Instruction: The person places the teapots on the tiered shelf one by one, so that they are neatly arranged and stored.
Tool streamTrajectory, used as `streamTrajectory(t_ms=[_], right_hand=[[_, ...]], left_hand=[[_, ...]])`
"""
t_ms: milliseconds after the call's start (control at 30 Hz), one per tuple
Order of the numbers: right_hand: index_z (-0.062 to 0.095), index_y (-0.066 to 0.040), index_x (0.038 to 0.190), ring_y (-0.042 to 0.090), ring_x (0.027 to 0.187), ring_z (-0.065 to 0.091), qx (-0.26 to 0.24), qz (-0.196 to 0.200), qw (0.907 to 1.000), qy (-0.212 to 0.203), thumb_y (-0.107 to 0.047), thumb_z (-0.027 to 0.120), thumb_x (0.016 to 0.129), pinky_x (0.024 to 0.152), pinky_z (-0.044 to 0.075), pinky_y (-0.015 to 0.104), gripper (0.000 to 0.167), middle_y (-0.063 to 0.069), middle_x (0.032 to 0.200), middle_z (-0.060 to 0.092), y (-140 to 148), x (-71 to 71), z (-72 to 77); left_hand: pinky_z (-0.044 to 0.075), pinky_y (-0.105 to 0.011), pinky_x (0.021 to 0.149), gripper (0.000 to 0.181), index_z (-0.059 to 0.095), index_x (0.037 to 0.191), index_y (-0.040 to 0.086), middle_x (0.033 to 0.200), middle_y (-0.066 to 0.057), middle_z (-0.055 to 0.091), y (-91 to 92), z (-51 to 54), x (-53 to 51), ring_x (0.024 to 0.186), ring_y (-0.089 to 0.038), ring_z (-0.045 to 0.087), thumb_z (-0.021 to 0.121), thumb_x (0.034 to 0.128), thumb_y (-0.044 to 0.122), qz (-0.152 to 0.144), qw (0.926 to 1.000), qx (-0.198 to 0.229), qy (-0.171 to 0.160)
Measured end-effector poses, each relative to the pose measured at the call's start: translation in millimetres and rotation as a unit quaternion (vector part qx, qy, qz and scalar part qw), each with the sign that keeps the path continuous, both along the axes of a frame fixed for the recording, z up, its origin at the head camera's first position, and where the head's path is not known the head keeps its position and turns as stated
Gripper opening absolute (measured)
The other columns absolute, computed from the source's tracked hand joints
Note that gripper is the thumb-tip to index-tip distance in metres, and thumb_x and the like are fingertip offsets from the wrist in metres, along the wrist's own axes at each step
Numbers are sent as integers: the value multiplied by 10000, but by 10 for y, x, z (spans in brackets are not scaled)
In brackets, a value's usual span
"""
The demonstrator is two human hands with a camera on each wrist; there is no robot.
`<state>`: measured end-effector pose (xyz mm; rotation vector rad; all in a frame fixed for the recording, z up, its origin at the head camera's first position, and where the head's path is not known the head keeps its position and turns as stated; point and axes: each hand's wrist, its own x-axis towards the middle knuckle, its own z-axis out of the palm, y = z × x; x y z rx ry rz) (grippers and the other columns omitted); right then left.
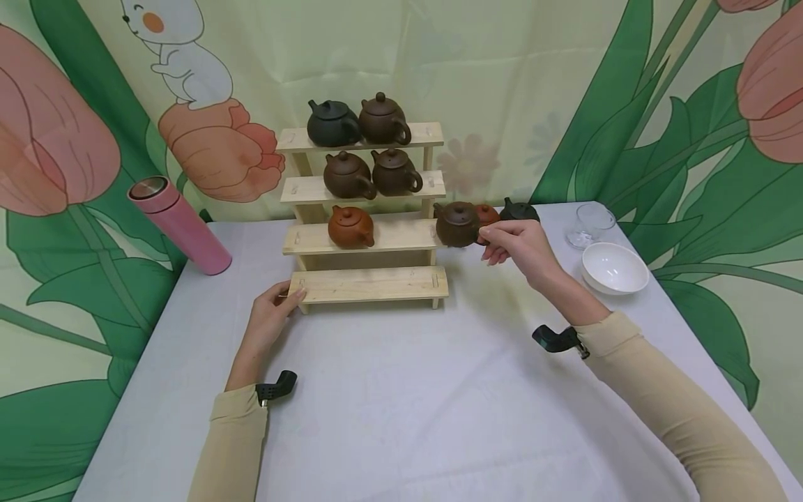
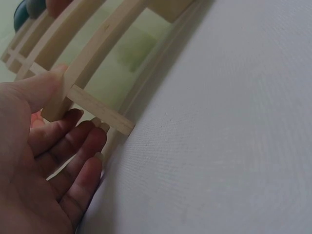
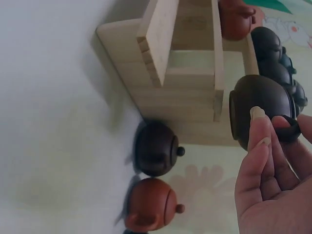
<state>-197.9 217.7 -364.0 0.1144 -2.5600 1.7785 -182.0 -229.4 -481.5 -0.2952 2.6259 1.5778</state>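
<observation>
1. Right hand (image 1: 519,249): pinched on the handle of the brown pot (image 1: 457,224).
2. Brown pot: just left of the fingertips, raised off the desk (image 1: 401,404), beside the right end of the rack (image 1: 401,235).
3. Left hand (image 1: 271,314): grips the rack's bottom left end, thumb on top.
4. Rack: 5 pots (image 1: 350,227) on its upper 3 shelves.

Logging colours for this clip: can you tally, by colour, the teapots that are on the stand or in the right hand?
Black teapot: 1
Brown teapots: 4 (three on the stand, one in the right hand)
Orange teapot: 1
Total: 6
</observation>
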Motion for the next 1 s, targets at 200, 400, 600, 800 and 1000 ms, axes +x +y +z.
streamTrajectory(t_ms=[200,400,600,800,1000], right_hand=[[723,41,992,158,599,660,-27,273,9996,42,-278,630,970,620,556,256,333,20,681,702,-165,-43,41],[717,55,984,151,586,659,-249,565,9981,-25,-251,646,957,604,553,275,316,22,684,701,-351,-104,37],[707,57,996,128,583,648,-427,730,9963,-162,-261,639,961,600,545,259,328,2,666,690,-525,-147,17],[701,69,1012,141,599,657,-714,797,9936,-365,-257,649,956,625,567,276,335,23,675,694,-687,-167,-9],[714,46,1030,167,632,693,-696,814,9933,-435,-268,650,959,656,588,308,328,53,721,724,-809,-188,-40]], left_hand=[[487,-176,806,715,502,1445,135,1320,-92,582,1,-6,-7,1078,-192,526,622,907,591,75,9999,-80,-79],[485,-181,804,715,497,1450,136,1321,-95,580,-7,-21,-13,1074,-193,525,617,911,590,68,9999,-105,-104],[485,-178,789,708,502,1445,134,1302,-93,585,-14,-28,-15,1055,-187,526,622,911,584,51,9999,-72,-83],[485,-174,785,694,506,1442,138,1307,-94,587,-5,-23,-16,1058,-190,528,625,914,573,68,9999,-76,-86],[484,-175,793,687,500,1447,134,1324,-98,580,4,-10,-11,1070,-189,525,626,921,557,100,9999,-43,-124]])
